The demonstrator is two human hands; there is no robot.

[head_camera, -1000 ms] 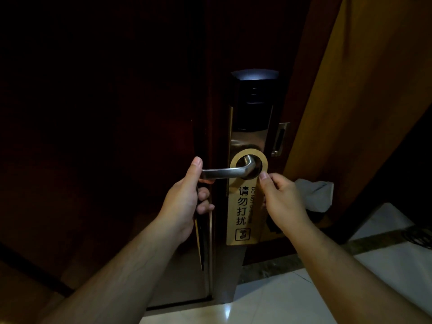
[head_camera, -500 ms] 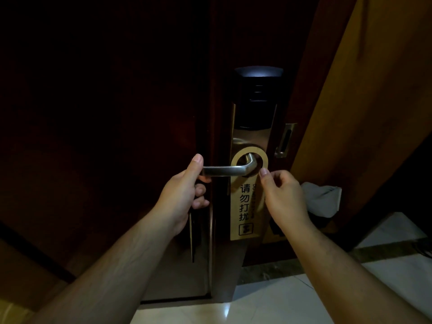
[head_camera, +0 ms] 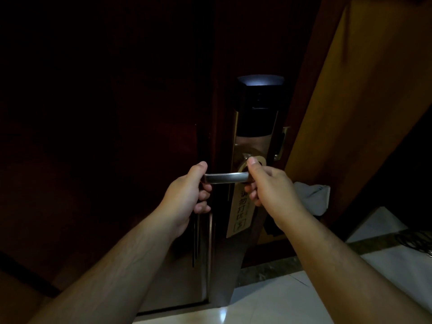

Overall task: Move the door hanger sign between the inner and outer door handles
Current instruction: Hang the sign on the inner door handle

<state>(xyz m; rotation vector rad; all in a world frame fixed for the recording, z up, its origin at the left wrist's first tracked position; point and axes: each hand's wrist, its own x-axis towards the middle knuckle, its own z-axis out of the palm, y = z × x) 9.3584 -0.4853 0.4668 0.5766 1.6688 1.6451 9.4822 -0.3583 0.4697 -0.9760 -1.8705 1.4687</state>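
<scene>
A gold door hanger sign [head_camera: 239, 213] with dark printed characters hangs by its round loop on a silver lever handle [head_camera: 224, 178] of the dark wooden door. My left hand [head_camera: 189, 195] grips the free end of the lever, thumb on top. My right hand [head_camera: 268, 185] pinches the sign's loop at the lever's base, thumb up against the ring, and covers the sign's upper part. Only this one handle is visible.
The lock plate with a black reader box [head_camera: 258, 106] rises above the handle. A tan wall or door frame [head_camera: 364, 113] stands to the right, with a white cloth [head_camera: 313, 197] beside it. Pale floor tiles [head_camera: 280, 300] lie below. The left side is dark.
My right hand has moved up from the sign's right edge to the loop at the lever's base. The sign now hangs tilted. My left hand keeps its grip on the lever.
</scene>
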